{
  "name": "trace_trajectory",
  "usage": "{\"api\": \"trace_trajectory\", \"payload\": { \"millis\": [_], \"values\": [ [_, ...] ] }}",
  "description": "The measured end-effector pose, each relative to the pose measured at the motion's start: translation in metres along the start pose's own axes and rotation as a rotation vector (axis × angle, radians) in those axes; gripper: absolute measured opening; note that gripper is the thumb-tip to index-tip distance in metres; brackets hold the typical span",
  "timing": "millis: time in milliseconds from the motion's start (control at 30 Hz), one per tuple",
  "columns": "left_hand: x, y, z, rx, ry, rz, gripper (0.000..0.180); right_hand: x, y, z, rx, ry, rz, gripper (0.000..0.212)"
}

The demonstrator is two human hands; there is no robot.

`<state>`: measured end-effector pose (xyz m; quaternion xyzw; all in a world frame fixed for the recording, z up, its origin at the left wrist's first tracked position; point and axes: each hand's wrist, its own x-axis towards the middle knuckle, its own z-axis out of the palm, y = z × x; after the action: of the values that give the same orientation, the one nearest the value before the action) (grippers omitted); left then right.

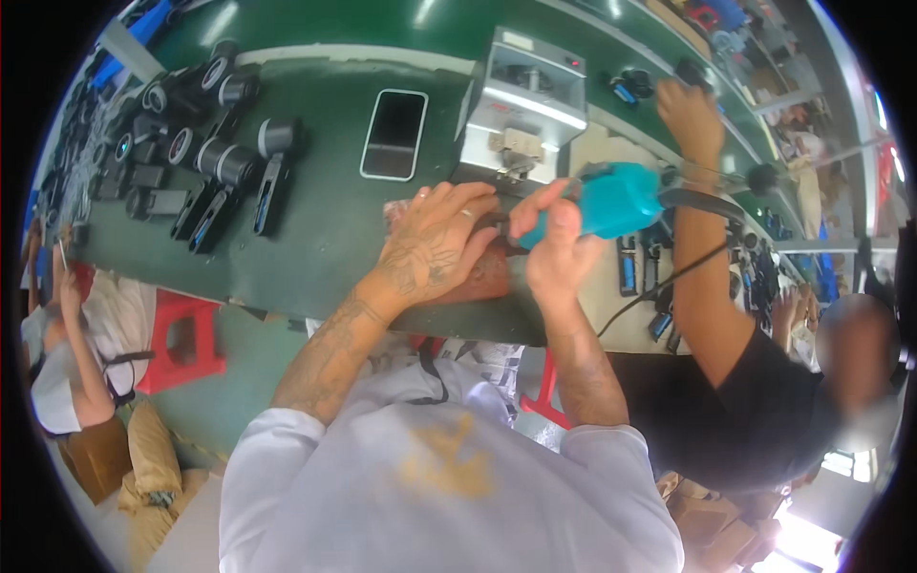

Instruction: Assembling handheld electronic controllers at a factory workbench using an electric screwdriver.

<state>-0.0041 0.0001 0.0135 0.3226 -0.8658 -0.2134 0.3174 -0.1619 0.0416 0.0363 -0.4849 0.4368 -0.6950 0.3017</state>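
Note:
My right hand [559,244] grips a teal electric screwdriver [621,199], its cable running off to the right. The tool's tip points left, toward a small dark part [497,227] by my left fingers. My left hand [435,237] is closed over that spot with its back up; the fingers press on something I cannot make out, mostly hidden beneath them. Under the hands lies a reddish-brown pad [485,279] on the green bench [325,263]. Just beyond the hands stands a grey metal machine [523,105] with a window in front.
A phone [394,134] lies left of the machine. Several black and grey handheld devices [229,162] crowd the bench's left side. At right, a co-worker's arm [702,191] reaches across the bench past more devices [657,286]. A red stool [181,342] stands at lower left.

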Motion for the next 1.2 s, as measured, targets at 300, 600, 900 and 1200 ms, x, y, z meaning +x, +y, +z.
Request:
{"api": "trace_trajectory", "payload": {
  "millis": [300,600,900,1200],
  "values": [
    [-0.055,0.013,-0.028,0.232,-0.013,0.259,0.032,-0.04,-0.054,-0.018,0.269,0.159,0.112,0.073],
    [-0.081,-0.123,-0.172,0.092,0.887,-0.486,0.036,-0.096,-0.055,-0.059,0.125,0.271,0.161,0.076],
    [0.03,0.005,-0.108,-0.238,0.412,-0.175,0.032,-0.091,-0.069,-0.042,0.076,0.089,0.218,0.046],
    [0.133,0.075,0.11,-0.532,-0.275,0.031,0.034,-0.113,-0.09,-0.076,-0.04,0.094,0.367,0.061]
  ]
}}
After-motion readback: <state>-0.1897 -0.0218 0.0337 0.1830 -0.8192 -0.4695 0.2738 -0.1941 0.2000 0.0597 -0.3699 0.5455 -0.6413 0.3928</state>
